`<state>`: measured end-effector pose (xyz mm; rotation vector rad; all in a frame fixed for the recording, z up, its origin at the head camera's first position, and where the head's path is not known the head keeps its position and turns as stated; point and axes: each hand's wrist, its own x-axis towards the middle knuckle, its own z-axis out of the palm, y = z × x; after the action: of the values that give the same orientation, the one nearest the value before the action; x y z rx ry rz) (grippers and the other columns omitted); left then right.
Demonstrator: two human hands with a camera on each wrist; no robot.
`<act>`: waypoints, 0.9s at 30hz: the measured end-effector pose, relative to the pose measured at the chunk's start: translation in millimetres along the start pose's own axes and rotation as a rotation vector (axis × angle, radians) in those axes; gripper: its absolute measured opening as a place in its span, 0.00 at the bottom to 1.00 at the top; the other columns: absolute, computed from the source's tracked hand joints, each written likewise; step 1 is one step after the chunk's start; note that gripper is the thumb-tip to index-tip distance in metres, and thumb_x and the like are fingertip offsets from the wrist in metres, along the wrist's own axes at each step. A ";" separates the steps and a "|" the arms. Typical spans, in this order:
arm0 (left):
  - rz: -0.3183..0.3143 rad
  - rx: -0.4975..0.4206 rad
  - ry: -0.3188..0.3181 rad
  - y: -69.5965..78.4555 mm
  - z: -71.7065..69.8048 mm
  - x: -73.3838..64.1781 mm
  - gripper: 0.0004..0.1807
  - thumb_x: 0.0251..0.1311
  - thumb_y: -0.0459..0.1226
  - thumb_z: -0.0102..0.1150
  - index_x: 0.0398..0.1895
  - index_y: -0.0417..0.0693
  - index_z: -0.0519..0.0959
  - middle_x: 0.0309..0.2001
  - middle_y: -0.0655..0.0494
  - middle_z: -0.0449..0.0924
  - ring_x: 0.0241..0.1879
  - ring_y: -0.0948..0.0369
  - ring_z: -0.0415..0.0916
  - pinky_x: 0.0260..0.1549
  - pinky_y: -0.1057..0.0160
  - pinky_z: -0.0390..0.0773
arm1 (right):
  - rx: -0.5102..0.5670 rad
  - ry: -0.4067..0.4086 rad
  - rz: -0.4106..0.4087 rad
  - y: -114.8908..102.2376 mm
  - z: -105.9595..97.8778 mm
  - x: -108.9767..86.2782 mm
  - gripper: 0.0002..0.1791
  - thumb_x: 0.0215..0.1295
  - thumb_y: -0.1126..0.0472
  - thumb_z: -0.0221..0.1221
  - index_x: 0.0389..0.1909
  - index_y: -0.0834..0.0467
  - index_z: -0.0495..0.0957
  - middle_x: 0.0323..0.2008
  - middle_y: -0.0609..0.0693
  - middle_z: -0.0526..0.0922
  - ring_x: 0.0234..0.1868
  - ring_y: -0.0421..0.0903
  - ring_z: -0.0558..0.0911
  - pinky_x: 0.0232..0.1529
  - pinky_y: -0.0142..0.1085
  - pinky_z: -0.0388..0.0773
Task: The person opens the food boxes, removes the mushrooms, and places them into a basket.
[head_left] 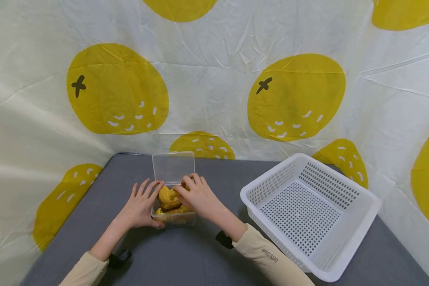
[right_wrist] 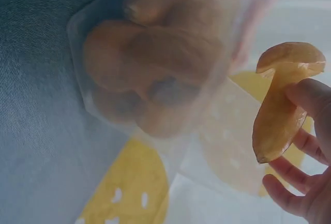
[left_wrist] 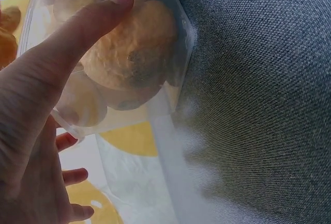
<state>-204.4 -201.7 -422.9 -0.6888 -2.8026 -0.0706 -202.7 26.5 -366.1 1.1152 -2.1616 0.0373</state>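
Observation:
A clear plastic box (head_left: 191, 221) stands on the table with its hinged lid (head_left: 173, 168) raised at the back. Yellow-brown mushrooms (head_left: 168, 197) fill it, several showing through its walls in both wrist views. My left hand (head_left: 140, 207) holds the box at its left side, the thumb (left_wrist: 85, 30) across the front wall and the fingers spread toward the back corner. Over the box's right side, my right hand (head_left: 200, 197) pinches a flat mushroom slice (right_wrist: 282, 100) with cap and stem, mostly covered by the hand in the head view.
A large white perforated plastic basket (head_left: 248, 198) stands to the right, next to the right forearm. The table (head_left: 189, 258) has a dark grey cloth top. A white curtain with yellow fruit prints (head_left: 207, 91) hangs behind and around it.

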 end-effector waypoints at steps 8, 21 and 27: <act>0.003 -0.002 0.007 0.5 -0.7 -0.3 0.69 0.17 0.69 0.66 0.68 0.46 0.50 0.64 0.46 0.54 0.64 0.40 0.48 0.57 0.33 0.48 | 0.034 0.025 0.113 11.4 -26.1 -19.3 0.13 0.56 0.56 0.59 0.43 0.48 0.75 0.35 0.48 0.71 0.39 0.47 0.70 0.36 0.37 0.70; 0.003 -0.017 0.007 0.2 -0.8 -1.5 0.69 0.18 0.68 0.66 0.68 0.46 0.49 0.64 0.46 0.52 0.64 0.40 0.46 0.56 0.33 0.48 | 0.062 0.148 0.279 35.2 -71.2 -68.7 0.18 0.43 0.63 0.68 0.40 0.54 0.78 0.31 0.52 0.70 0.34 0.50 0.68 0.30 0.37 0.67; -0.002 -0.034 -0.017 1.8 -2.7 -0.9 0.69 0.20 0.68 0.65 0.68 0.46 0.48 0.65 0.46 0.51 0.65 0.40 0.45 0.56 0.33 0.47 | 0.029 0.196 0.407 44.8 -92.7 -102.7 0.17 0.43 0.67 0.66 0.38 0.57 0.79 0.30 0.54 0.69 0.32 0.51 0.66 0.27 0.35 0.67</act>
<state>-202.1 -200.9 -420.6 -0.6981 -2.8244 -0.1130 -142.8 157.2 -344.2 0.6407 -2.1772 0.3470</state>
